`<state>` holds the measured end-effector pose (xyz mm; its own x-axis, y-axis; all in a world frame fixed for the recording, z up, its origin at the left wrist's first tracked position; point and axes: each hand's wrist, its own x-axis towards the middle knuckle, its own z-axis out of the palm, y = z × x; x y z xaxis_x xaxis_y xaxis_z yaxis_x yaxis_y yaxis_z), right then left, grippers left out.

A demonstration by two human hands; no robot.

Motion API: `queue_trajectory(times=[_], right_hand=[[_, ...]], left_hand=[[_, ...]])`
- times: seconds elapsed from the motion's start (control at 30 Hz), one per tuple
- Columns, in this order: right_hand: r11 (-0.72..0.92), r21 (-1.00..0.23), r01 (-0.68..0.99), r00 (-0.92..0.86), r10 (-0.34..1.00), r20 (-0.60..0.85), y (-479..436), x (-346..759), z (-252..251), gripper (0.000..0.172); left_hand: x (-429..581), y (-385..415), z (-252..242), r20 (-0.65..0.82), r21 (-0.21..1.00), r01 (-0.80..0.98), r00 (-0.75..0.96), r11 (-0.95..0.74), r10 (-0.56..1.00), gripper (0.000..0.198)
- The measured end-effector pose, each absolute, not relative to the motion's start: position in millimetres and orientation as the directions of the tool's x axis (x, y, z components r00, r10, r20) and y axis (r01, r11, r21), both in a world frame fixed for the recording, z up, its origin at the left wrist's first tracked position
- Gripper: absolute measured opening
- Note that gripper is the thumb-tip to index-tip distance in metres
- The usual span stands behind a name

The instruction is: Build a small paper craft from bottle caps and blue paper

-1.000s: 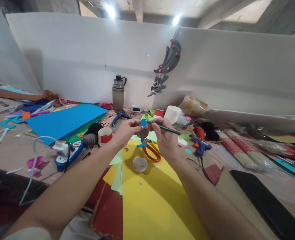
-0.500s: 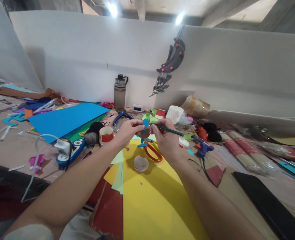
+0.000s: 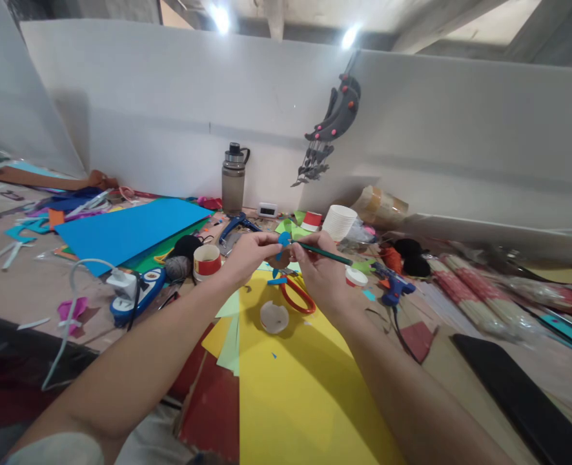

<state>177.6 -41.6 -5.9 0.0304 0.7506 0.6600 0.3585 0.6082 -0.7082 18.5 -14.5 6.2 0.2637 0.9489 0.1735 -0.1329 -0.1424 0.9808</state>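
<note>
Left grip [image 3: 248, 258]: I am pinching small rounded blue paper piece [image 3: 285, 238]. Right grip [image 3: 321, 268]: I am clasping slim dark-green pencil [image 3: 328, 254], end pointing toward piece. Yellow rectangular sheet [image 3: 305, 394] lying below.

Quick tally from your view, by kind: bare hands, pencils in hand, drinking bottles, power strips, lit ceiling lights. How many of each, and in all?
Bare hands: 2 (left hand, right hand)
Pencil in hand: 1
Water bottle: 1
Power strip: 1
Ceiling lights, lit: 2
Total: 7
</note>
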Motion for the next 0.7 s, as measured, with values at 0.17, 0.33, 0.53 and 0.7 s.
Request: queue_trajectory(times=[0.17,0.33,0.53,0.7], right_hand=[[0.614,-0.699,0.366,0.033,0.742,0.669,-41.3,177.9,-6.5,0.01],[0.613,-0.698,0.371,0.036,0.742,0.67,-41.4,178.3,-6.8,0.011],[0.61,-0.715,0.341,0.032,0.753,0.658,-40.6,177.0,-8.5,0.011],[0.613,-0.683,0.397,0.02,0.738,0.675,-42.6,176.8,-6.3,0.01]], left_hand=[[18.2,-13.5,6.0,0.178,0.982,-0.111,0.248,-0.154,0.952,0.021],[18.0,-14.1,5.9,0.184,0.982,-0.095,0.268,-0.164,0.946,0.026],[18.4,-14.3,4.6,0.194,0.981,-0.08,0.3,-0.178,0.934,0.029],[17.6,-12.7,3.6,0.203,0.979,-0.061,0.32,-0.194,0.925,0.031]])
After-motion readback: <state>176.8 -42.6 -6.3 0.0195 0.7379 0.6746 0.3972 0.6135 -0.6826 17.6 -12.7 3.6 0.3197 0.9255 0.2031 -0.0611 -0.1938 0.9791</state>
